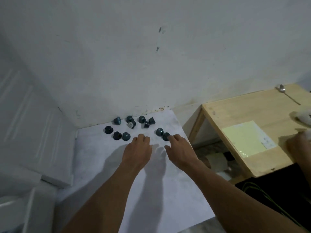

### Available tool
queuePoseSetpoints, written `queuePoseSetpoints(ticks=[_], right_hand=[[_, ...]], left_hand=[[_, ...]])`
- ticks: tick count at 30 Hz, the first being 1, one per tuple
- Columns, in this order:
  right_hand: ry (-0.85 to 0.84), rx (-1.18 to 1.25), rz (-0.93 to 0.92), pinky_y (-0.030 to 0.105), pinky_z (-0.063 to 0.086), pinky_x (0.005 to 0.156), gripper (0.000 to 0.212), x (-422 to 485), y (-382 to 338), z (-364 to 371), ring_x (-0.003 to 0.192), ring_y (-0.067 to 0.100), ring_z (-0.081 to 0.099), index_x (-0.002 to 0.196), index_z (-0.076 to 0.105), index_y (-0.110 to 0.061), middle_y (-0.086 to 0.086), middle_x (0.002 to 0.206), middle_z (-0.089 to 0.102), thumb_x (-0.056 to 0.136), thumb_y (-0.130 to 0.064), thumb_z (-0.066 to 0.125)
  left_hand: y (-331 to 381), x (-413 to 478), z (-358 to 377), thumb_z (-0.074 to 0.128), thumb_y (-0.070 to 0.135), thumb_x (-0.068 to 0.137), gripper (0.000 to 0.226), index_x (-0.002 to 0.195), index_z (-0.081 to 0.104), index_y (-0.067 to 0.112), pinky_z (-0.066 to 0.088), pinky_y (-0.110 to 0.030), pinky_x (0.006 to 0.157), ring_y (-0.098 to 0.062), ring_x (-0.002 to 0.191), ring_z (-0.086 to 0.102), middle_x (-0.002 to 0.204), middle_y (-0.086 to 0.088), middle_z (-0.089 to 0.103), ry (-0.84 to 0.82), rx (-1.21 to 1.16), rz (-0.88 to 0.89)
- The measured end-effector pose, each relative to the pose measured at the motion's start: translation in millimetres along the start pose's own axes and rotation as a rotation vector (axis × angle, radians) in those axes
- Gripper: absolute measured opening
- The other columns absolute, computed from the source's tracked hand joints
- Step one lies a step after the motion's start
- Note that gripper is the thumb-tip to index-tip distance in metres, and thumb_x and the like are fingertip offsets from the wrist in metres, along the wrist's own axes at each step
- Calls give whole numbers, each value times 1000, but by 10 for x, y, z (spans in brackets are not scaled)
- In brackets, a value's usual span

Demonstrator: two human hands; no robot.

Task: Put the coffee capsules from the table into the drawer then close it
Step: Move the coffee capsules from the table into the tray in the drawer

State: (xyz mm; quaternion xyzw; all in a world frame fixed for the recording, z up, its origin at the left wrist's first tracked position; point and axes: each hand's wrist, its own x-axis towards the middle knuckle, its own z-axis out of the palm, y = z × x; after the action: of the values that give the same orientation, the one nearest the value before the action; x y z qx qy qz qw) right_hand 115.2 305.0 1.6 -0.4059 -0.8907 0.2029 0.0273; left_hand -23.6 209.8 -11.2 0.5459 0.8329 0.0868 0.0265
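White table (151, 190); right hand (180, 148) fingertips hide one capsule's (165, 136) edge.

Plain home corner: scuffed wall (151, 56), wooden table (244, 108).

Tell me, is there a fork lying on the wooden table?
No, the only cutlery on the wooden table is a spoon near its far edge.

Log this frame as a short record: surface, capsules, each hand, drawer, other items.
surface: white table against the wall
capsules: about eleven dark coffee capsules scattered at the table's far end, some tipped over
left hand: curled, near the capsules, holding nothing visible
right hand: fingertips at the nearest capsule, grasp not confirmed
drawer: not identifiable in view
other items: wooden table on the right with a spoon and yellow paper
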Motion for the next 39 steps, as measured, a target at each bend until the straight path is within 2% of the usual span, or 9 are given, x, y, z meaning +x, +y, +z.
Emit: queuePoseSetpoints(ticks=[4,12,16,19,24,27,30,37,39], right_hand=[[-70,-21,12,35,43,97,36,460,94,113,113,25,50,133,46,-14,8,131,50,97,-21,44],[-199,47,183,37,46,96,37,1007,205,480,112,23,50,134,40,-19,8,129,46,98,-25,40],[-205,40,176,35,47,93,32,1122,246,588,105,23,51,130,46,-16,9,121,49,100,-25,37],[-213,40,172,35,48,94,33,1185,255,604,104,24,52,131,47,-16,9,121,49,99,-22,43],[-230,53,148,35,47,95,33,1200,205,546,103,24,54,131,47,-14,10,122,48,99,-22,42],[-249,56,131,34,50,92,35,1112,213,528,99,23,54,133,44,-17,10,121,45,99,-20,41],[-263,65,113,32,51,90,35,963,225,483,94,21,53,132,45,-18,9,119,43,97,-16,42],[-189,122,69,30,51,82,37,622,218,259,94,22,54,128,38,-18,8,119,45,94,-22,52],[-155,107,17,28,45,72,32,501,233,144,90,21,52,121,41,-16,8,110,49,92,-25,52]], left_hand=[[-118,340,192,45,24,96,21,112,54,15,49,-33,74,-24,103,55,117,-6,51,-102,-3,-33],[-403,676,585,54,30,93,29,119,49,17,50,-32,75,-24,104,55,119,-7,48,-265,-11,-9],[-461,768,732,53,27,94,29,120,52,15,54,-33,77,-24,102,57,116,-8,51,-214,-58,30],[-456,772,789,51,24,95,22,115,53,14,52,-32,82,-23,101,57,111,-7,52,-201,-74,62],[-476,732,768,50,11,94,34,128,51,16,53,-38,81,-25,92,58,112,-9,46,-178,-250,-11],[-417,697,675,55,6,89,25,113,59,11,54,-39,75,-26,80,59,107,-10,44,-134,-281,-48],[-287,589,500,61,14,88,25,112,55,16,51,-26,77,-20,81,56,110,-6,40,-138,-240,-90],[26,285,181,58,25,91,21,108,49,16,50,-30,71,-26,81,60,106,-6,46,-55,-182,-157],[118,183,71,58,30,90,22,104,49,16,47,-30,69,-24,82,58,102,-5,52,9,-154,-173]])
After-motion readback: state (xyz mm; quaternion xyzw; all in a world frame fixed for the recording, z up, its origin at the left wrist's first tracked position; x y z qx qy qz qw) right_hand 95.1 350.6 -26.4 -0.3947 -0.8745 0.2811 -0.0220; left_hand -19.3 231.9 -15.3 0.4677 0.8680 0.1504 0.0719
